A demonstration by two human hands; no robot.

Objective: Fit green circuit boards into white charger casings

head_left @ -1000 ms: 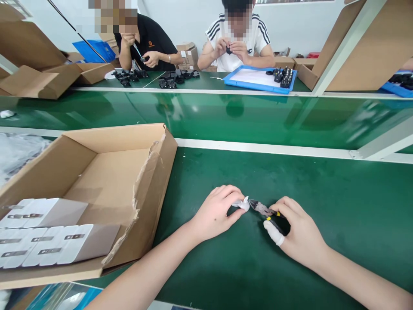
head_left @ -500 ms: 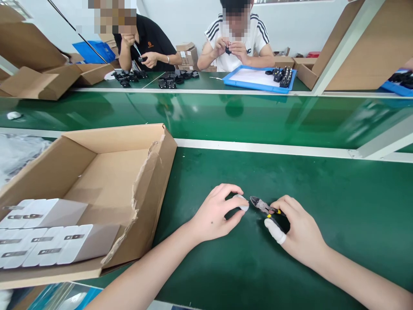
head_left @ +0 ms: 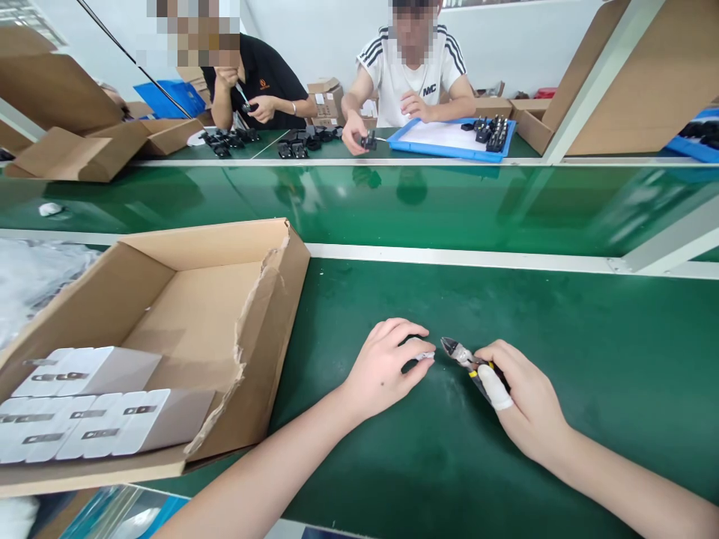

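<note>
Now your left hand (head_left: 382, 367) curls round a small white piece (head_left: 425, 355) over the green desk (head_left: 618, 374); your right hand (head_left: 526, 389) grips black-and-yellow-handled metal pliers (head_left: 461, 355). Work looks part done; what's left isn't clear.

This looks like a factory workshop: the right hand (head_left: 531, 389) grips pliers (head_left: 461, 354) over a green table (head_left: 634, 374), a cardboard box (head_left: 284, 322) holds white plugs (head_left: 135, 367), and two people (head_left: 275, 78) opposite handle small black parts (head_left: 369, 140).

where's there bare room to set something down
Bare: table beyond left hand and right hand, up to the rail; also between the forearms. Crowded: by the pliers, and the near end of the box, with white plugs.
</note>
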